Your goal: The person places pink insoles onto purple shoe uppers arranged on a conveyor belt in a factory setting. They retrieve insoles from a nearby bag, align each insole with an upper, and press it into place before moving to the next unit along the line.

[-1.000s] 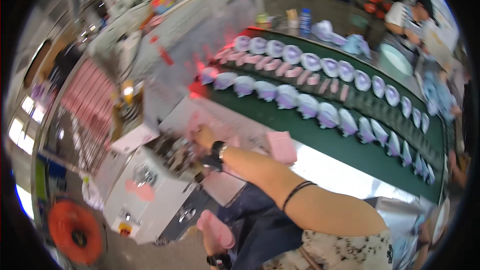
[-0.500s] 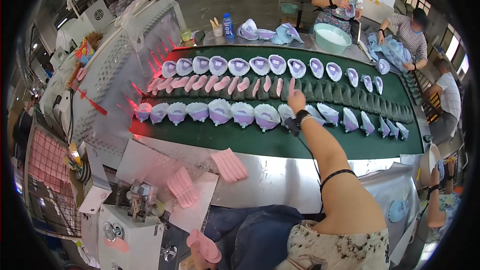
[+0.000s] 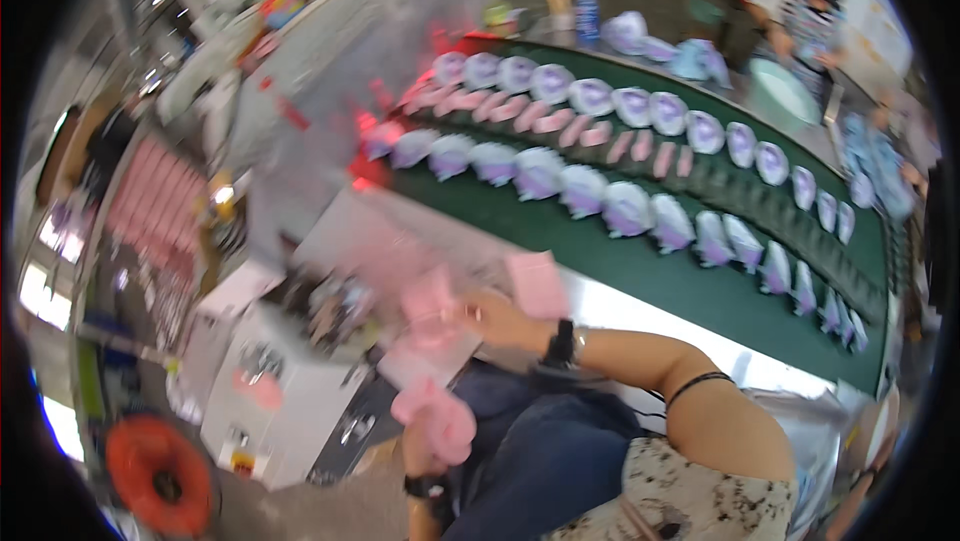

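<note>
My left hand (image 3: 418, 451), low in view, is closed round a few pink insoles (image 3: 445, 423). My right hand (image 3: 500, 323) reaches left over a white board to a pink insole stack (image 3: 425, 306). Blur smears its fingertips, so whether they grip the stack cannot be told. Close by lies a second insole stack (image 3: 537, 284). Across the green conveyor belt (image 3: 690, 291) run dark shoe lasts (image 3: 790, 223) in a middle row, with pink insoles (image 3: 550, 121) lying on those toward the left. Purple-and-white shoe uppers (image 3: 628, 209) line both sides of them.
A grey machine housing (image 3: 320, 111) with red glowing light stands at the belt's left end. Left of my lap is a white machine (image 3: 285, 391), with an orange-red fan (image 3: 160, 476) beyond. Across the belt are a blue bottle (image 3: 587, 16), a basin (image 3: 780, 91) and a co-worker (image 3: 800, 26).
My right hand has left the middle row on the belt and come back to the insole stack. The view has swung left and tilted. My left hand still holds its insoles.
</note>
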Action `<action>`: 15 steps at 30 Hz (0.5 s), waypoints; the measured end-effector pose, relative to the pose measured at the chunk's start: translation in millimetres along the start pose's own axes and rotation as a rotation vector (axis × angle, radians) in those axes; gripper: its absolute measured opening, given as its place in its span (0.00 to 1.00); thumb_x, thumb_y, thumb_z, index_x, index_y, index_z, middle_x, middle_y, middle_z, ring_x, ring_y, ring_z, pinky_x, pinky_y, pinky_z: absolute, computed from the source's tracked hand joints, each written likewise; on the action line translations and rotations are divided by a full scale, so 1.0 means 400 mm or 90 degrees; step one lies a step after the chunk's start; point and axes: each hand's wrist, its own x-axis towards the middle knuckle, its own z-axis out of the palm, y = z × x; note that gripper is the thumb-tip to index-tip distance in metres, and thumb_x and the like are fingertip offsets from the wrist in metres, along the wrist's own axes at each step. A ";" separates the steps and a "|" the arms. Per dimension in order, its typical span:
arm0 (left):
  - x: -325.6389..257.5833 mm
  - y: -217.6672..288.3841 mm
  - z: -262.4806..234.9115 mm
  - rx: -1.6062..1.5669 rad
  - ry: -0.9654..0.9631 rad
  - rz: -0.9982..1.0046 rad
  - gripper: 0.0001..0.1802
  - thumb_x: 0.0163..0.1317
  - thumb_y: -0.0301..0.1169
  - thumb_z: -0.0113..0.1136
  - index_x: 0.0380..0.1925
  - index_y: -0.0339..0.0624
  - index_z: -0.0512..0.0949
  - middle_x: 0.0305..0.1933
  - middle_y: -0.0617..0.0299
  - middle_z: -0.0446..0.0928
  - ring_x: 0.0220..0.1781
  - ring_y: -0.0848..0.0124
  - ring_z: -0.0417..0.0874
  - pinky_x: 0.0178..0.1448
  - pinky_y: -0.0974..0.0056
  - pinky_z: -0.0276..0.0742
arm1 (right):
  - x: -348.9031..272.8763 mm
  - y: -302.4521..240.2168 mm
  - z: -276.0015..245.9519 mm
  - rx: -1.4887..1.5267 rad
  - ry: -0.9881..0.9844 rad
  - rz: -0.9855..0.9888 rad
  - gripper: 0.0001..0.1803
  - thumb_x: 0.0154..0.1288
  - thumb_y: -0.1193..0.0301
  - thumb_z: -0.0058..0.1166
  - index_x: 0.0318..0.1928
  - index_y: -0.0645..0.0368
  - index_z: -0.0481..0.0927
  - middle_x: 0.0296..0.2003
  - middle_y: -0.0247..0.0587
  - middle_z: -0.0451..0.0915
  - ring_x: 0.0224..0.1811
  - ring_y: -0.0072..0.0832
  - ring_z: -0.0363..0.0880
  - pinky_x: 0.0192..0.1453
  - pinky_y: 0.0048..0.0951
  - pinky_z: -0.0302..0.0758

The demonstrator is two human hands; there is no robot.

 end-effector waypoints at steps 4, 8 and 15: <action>-0.007 0.033 0.019 -0.125 0.096 0.151 0.21 0.68 0.42 0.51 0.51 0.38 0.74 0.45 0.55 0.77 0.44 0.68 0.79 0.45 0.62 0.78 | -0.104 -0.067 0.261 0.086 -0.115 -0.176 0.16 0.66 0.61 0.53 0.36 0.65 0.77 0.28 0.44 0.79 0.29 0.24 0.75 0.35 0.28 0.74; -0.058 0.089 -0.016 -0.236 0.057 0.040 0.31 0.69 0.54 0.39 0.56 0.40 0.70 0.46 0.57 0.76 0.36 0.68 0.78 0.43 0.60 0.79 | -0.063 -0.016 0.329 0.189 -0.185 0.017 0.08 0.63 0.70 0.52 0.38 0.62 0.77 0.26 0.38 0.78 0.32 0.20 0.77 0.35 0.25 0.75; -0.085 0.000 -0.101 -0.380 -0.011 -0.038 0.35 0.69 0.58 0.34 0.56 0.37 0.68 0.37 0.59 0.73 0.39 0.63 0.79 0.44 0.53 0.80 | 0.275 0.063 0.358 0.160 0.071 -0.054 0.17 0.56 0.72 0.55 0.47 0.66 0.73 0.34 0.49 0.80 0.37 0.38 0.81 0.41 0.35 0.75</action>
